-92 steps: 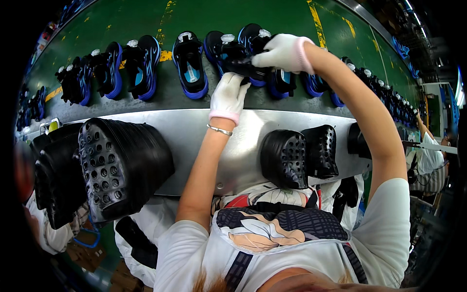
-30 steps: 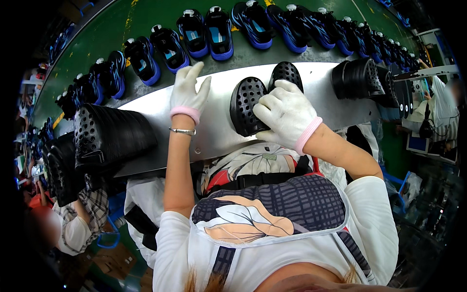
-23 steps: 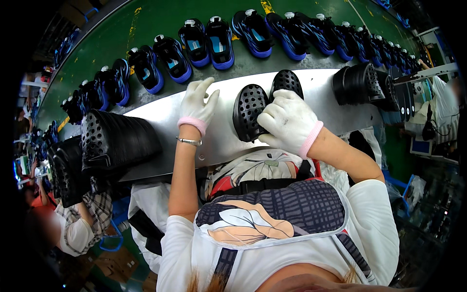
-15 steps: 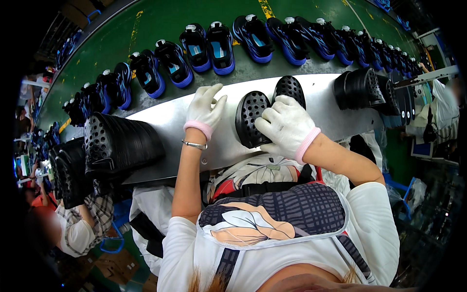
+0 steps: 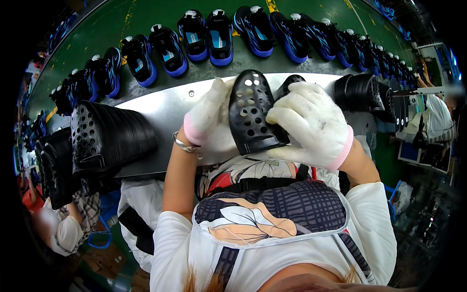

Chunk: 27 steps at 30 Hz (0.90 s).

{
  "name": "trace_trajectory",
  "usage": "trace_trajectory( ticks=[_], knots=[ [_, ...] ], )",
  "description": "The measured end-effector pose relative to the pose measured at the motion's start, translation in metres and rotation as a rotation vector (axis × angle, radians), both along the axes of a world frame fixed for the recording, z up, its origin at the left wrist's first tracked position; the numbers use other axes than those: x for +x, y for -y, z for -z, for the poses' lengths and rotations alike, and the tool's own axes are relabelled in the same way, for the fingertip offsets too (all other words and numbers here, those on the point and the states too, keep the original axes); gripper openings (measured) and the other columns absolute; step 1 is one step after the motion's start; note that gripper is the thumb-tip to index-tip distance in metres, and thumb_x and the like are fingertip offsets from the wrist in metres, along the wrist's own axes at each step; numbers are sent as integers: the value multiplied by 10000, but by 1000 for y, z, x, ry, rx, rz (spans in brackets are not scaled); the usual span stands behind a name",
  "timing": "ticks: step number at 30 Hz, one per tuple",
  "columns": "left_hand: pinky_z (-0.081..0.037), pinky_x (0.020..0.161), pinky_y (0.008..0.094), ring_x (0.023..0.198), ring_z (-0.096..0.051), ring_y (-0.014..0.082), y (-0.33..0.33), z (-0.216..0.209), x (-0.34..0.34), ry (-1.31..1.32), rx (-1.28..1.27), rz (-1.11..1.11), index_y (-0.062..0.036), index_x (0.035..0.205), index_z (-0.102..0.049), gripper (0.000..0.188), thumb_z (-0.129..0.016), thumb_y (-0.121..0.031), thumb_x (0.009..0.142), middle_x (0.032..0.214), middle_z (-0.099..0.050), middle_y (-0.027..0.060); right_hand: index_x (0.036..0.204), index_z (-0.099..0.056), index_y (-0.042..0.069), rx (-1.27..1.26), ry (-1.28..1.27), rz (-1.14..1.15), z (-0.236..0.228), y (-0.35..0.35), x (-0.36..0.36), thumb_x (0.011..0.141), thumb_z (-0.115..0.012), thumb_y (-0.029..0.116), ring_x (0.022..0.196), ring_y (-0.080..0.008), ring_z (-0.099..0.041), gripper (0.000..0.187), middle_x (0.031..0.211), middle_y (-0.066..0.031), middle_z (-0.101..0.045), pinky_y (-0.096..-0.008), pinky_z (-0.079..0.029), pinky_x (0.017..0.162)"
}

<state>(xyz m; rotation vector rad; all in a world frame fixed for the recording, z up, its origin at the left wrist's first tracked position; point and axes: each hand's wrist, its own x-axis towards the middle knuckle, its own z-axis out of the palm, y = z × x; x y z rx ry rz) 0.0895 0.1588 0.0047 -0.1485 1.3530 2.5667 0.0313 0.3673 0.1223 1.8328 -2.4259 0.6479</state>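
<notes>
My left hand (image 5: 206,116) and right hand (image 5: 314,124) grip a black perforated piece (image 5: 250,113) by its sides, over the metal desk (image 5: 163,103).

The perforated black piece (image 5: 250,114) that sat on the metal ledge (image 5: 165,106) is now raised in the right hand (image 5: 314,124) — covering more of its black neighbour (image 5: 292,80) — and the left hand (image 5: 206,113), earlier apart, has come in to its left edge.

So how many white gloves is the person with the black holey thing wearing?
2: one on the left hand, partly hidden behind the black holey thing, and one on the right hand, at its right edge.
</notes>
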Motion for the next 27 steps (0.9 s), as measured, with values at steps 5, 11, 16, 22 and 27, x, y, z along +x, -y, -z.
trace_trajectory(
  ticks=[5,11,16,22,27],
  knots=[
    [-497,880,319,1021,-593,186,-10,-15,-1,-72,390,-85,-14,1350,-407,529,-392,-413,1002,1118,-599,111,1047,-586,58,-12,149,43,7,16,-7,651,-774,275,907,-286,-602,489,996,-100,-609,-380,-481,797],
    [-518,746,291,840,-587,174,-5,3,-16,-169,242,-557,-64,1214,-454,428,-403,-422,987,961,-575,91,1182,-547,17,141,472,237,29,41,-22,780,-676,425,955,-350,-610,587,1063,-184,-606,-407,-500,799],
    [-496,687,262,781,-575,129,6,11,-36,-85,236,-731,-76,1080,-536,399,-509,-454,952,891,-592,60,1026,-552,-4,86,475,263,39,66,-33,814,-630,406,870,-378,-618,468,930,-211,-625,-442,-498,746],
    [-489,746,242,811,-604,123,35,18,-59,-88,-412,-626,-10,1190,-570,456,-429,-401,1001,997,-618,45,847,-536,23,214,198,343,44,73,-68,849,-580,392,746,-372,-624,371,795,-182,-624,-450,-491,639],
    [-491,838,374,889,-627,306,75,51,-86,-93,-1425,-564,-35,1099,-628,304,-568,-252,894,1113,-610,165,829,-545,29,264,155,436,38,54,-79,837,-599,394,729,-353,-629,369,783,-164,-632,-446,-496,633]
  ],
)
